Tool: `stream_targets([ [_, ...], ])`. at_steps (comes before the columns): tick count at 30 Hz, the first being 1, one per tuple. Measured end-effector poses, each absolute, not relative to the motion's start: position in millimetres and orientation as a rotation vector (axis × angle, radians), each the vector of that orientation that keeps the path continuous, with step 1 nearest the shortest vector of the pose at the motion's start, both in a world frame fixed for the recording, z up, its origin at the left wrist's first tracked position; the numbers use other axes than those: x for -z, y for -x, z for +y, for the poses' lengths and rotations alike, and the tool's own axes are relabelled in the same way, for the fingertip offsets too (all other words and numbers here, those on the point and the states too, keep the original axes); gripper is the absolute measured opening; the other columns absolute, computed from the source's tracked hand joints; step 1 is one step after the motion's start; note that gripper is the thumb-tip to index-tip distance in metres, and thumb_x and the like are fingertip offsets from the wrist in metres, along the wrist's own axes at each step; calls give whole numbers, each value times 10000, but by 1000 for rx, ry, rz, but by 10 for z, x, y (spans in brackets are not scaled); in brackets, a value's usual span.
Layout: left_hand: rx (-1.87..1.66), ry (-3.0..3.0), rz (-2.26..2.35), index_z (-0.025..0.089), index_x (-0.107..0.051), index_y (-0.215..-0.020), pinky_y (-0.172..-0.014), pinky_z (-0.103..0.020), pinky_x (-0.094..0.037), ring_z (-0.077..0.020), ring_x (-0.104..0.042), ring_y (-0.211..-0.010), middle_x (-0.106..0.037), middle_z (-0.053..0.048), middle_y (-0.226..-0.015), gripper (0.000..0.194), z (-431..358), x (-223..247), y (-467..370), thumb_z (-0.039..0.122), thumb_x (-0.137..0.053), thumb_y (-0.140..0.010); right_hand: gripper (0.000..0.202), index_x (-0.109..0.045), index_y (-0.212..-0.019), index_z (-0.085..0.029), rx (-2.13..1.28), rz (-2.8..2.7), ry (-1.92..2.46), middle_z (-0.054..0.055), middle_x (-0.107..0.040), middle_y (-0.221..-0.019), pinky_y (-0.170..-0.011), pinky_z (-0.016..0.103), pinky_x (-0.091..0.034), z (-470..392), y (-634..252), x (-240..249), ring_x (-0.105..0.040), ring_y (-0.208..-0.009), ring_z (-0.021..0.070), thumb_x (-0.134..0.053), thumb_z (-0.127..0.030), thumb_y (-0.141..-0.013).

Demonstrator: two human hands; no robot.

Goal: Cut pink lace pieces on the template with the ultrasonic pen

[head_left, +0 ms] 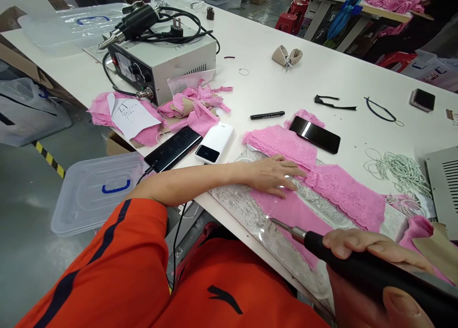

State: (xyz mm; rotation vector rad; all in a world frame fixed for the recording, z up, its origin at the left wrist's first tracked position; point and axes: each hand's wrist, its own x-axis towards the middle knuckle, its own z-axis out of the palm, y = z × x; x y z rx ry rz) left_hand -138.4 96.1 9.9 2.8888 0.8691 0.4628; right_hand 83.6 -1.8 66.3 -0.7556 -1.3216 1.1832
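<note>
My left hand (274, 174) lies flat with its fingers spread, pressing on pink lace fabric (343, 187) and holding nothing. Beneath the fabric is a grey-white patterned board (238, 206) at the table's front edge. In my right hand (379, 249), at the lower right, is a black-handled tool with a pointed metal tip (318, 246). Its tip rests at or just above the edge of the pink fabric panel, near a small shiny spot; whether it touches cannot be made out. A black phone (315, 134) lies on the far part of the lace.
A grey control box (186, 56) with a corded tool on top stands at the back left. Near it are pink garments (200, 118), a white power bank (215, 143) and another phone (173, 149). White cords (404, 173) and a second box (445, 189) lie right.
</note>
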Motion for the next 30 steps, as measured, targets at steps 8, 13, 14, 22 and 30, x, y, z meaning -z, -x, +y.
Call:
stream_targets([
  [8,-416,-2886,963,207,-689,-1237,-1010,-468,-411,-315,-483,-1332,-525,-146,-1464,296,870,-256,1421,288,-557,-984,228,-693,-884,-223,-1181,-1312,647,11,-622,-763,-622,388,-545,17,-857,-618,-542,-608,170,-721,-377,-718],
  [13,-487,-2727,1341,149,-724,-1044,-833,-348,-494,-220,-617,-955,-694,-112,-1042,252,364,-285,1608,126,-485,-966,222,-688,-878,-223,-1125,-1299,685,33,-582,-749,-591,425,-518,58,-834,-598,-517,-596,178,-694,-397,-740],
  [14,-525,-2690,1399,148,-723,-1021,-821,-333,-502,-208,-614,-923,-690,-103,-1016,241,233,-252,1657,108,-497,-949,217,-687,-891,-228,-1137,-1303,682,37,-583,-761,-597,436,-520,67,-817,-595,-525,-603,185,-691,-390,-746],
  [22,-823,-2638,1503,174,-661,-1200,-903,-365,-542,-218,-612,-1078,-637,-129,-1174,441,-268,15,1887,-13,-412,-887,246,-697,-921,-224,-1160,-1277,600,24,-603,-784,-614,426,-523,190,-537,-635,-553,-606,178,-709,-378,-729],
  [30,-807,-2681,1509,199,-660,-1197,-907,-376,-539,-229,-611,-1098,-637,-118,-1216,449,-266,102,1882,-7,-456,-854,219,-723,-895,-238,-1103,-1292,576,37,-612,-776,-576,431,-510,269,-345,-650,-540,-577,186,-651,-326,-709],
])
